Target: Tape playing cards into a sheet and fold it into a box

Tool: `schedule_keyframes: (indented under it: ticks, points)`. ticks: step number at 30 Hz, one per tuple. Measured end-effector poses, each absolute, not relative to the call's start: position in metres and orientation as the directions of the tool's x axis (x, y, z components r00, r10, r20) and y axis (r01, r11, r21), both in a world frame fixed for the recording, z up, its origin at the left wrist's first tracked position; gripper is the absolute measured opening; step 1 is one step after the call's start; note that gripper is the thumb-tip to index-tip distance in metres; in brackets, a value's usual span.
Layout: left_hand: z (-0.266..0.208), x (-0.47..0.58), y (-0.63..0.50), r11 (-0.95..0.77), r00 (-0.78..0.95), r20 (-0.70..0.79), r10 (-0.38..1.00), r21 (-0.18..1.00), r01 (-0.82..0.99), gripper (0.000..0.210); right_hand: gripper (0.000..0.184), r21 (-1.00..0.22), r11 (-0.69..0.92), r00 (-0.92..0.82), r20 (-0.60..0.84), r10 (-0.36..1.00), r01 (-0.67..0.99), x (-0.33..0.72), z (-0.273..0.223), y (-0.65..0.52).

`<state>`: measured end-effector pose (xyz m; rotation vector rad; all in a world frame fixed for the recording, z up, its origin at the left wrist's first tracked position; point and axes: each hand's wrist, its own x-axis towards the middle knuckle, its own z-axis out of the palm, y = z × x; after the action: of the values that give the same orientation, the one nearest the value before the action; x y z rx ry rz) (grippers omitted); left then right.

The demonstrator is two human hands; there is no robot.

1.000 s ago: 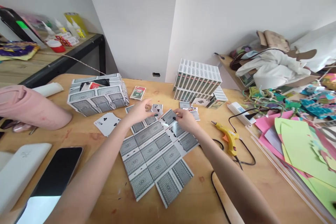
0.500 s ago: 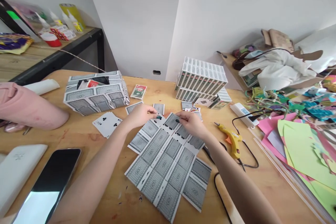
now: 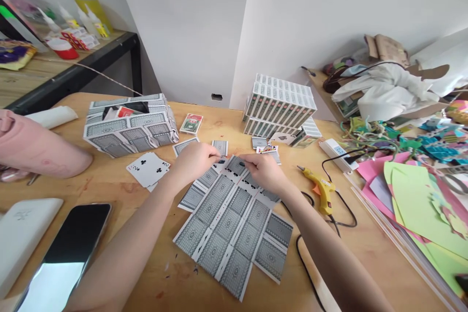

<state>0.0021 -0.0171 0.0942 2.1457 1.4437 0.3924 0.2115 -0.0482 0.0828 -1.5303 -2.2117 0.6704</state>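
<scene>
A panel of joined playing cards [image 3: 228,222], mostly grey patterned backs up, lies on the table in front of me. Its far end has white card faces with black pips and flaps to the sides. My left hand [image 3: 197,160] pinches a card at the far left edge of the panel, thumb and fingers together. A short gap away, my right hand [image 3: 263,169] has its fingertips closed on the grey-backed card [image 3: 234,165] at the far corner. Parts of the far cards are hidden under the right hand.
A card-covered box [image 3: 131,124] stands back left, near loose cards [image 3: 148,168] and a card pack [image 3: 191,123]. Stacked packs [image 3: 280,102] stand at the back. On the right lie a yellow glue gun [image 3: 320,187], its cable and a power strip [image 3: 338,154]. A phone [image 3: 69,248] lies front left.
The panel's far end has shifted slightly, with both hands staying close to it. My right fingers have moved a little left along the far card. The whole view has shifted slightly.
</scene>
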Motion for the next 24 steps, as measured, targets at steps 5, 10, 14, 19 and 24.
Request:
schedule_keyframes:
  ticks: [5, 10, 14, 19, 24]
  points:
    - [0.098, 0.006, -0.024, -0.350, 0.417, -0.024, 0.908, 0.500, 0.792, 0.024, 0.038, -0.556, 0.344, -0.390, 0.038, 0.920, 0.757, 0.207, 0.083, -0.051]
    - [0.098, 0.011, -0.027, -0.379, 0.425, -0.046, 0.904, 0.374, 0.846, 0.025, 0.041, -0.495, 0.361, -0.410, 0.011, 0.912, 0.790, 0.201, 0.084, -0.051]
    - [0.100, 0.016, -0.030, -0.391, 0.423, -0.062, 0.904, 0.280, 0.877, 0.027, 0.039, -0.449, 0.378, -0.407, 0.035, 0.913, 0.809, 0.196, 0.081, -0.051]
    - [0.104, 0.022, -0.033, -0.365, 0.398, -0.111, 0.911, 0.235, 0.901, 0.028, 0.036, -0.376, 0.403, -0.424, 0.031, 0.905, 0.834, 0.194, 0.076, -0.052]
    - [0.103, 0.025, -0.036, -0.346, 0.384, -0.125, 0.915, 0.247, 0.905, 0.030, 0.030, -0.307, 0.420, -0.435, 0.020, 0.900, 0.854, 0.193, 0.072, -0.052]
